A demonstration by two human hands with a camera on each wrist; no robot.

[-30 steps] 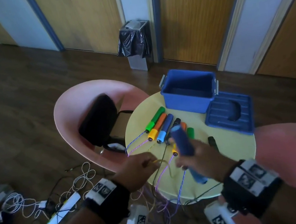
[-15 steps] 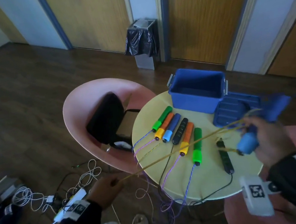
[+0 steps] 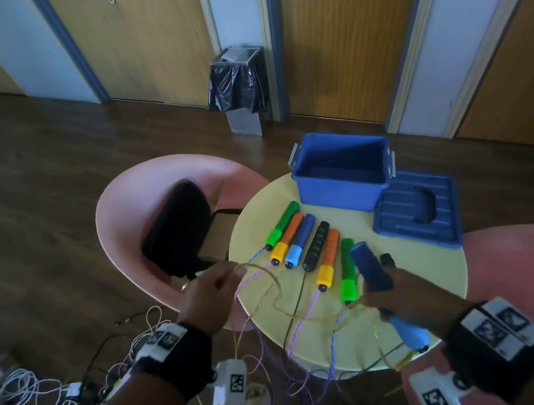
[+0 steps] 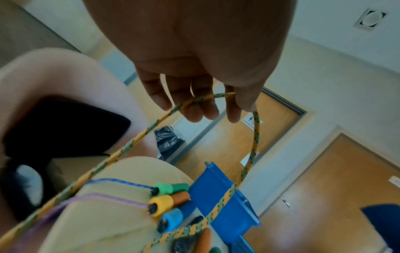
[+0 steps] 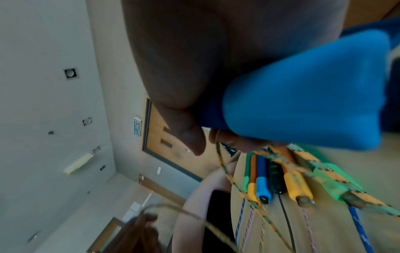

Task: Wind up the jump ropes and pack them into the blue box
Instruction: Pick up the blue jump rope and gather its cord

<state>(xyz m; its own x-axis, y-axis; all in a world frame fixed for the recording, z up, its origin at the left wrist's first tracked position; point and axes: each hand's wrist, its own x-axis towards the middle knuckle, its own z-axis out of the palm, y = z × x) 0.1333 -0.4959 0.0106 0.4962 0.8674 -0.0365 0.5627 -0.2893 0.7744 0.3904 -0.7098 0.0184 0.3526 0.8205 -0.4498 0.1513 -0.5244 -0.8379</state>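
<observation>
Yellow-green rope (image 3: 273,291) pinched in left hand (image 3: 207,298) between thumb and fingers (image 4: 195,109), looped off the near-left table (image 3: 417,270) edge; both strands draped from that pinch across the table toward right hand (image 3: 406,289). Blue handle (image 3: 370,268) gripped in right hand, fingers curled round it, dark end raised and tilted forward, light-blue end (image 3: 411,333) pointing back toward the wrist, rope leaving it in loose curls over the near edge. Held handle just right of the row, above the table, well short of the box (image 3: 340,170).

Six handles (image 3: 314,247) lying side by side on the table: green, orange, blue, black, orange, green, cords hanging off the near edge to the floor. One more black handle (image 3: 386,259) partly hidden behind the right hand.

Box open at the far table edge, nothing visible in the part of its interior on view. Lid (image 3: 416,211) flat beside it on the right, touching or nearly so; cannot tell which.

Pink chair (image 3: 123,223) left of the table, with black bag (image 3: 177,236) on the seat. White cables (image 3: 33,386) on the floor at lower left. Bin (image 3: 237,82) with black liner against the far wall.
</observation>
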